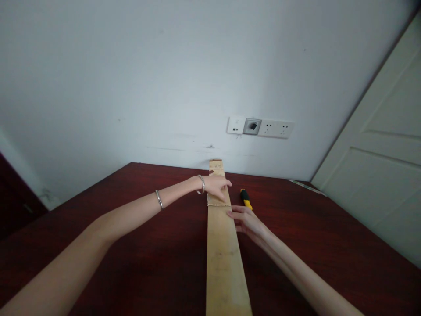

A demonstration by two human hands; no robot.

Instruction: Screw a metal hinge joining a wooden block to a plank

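Observation:
A long pale wooden board (223, 263) runs away from me down the middle of the table. Across it is a ragged edge, and beyond that a shorter wooden piece (216, 168) with a chipped surface reaches toward the wall. My left hand (216, 186) rests over this far piece, thumb and forefinger spread apart; its other fingers are hidden. At the right edge of the long board, just on the near side of the ragged line, my right hand (248, 223) grips with some fingers on top and others lower at the side. A black and yellow handle (245, 199) lies just beyond it.
The dark red table (148, 267) meets a white wall (148, 79) at its far side. Sockets and switch plates (275, 129) are set in the wall. A white panelled door (391, 145) stands to the right. A thin strip (307, 187) lies along the far right edge.

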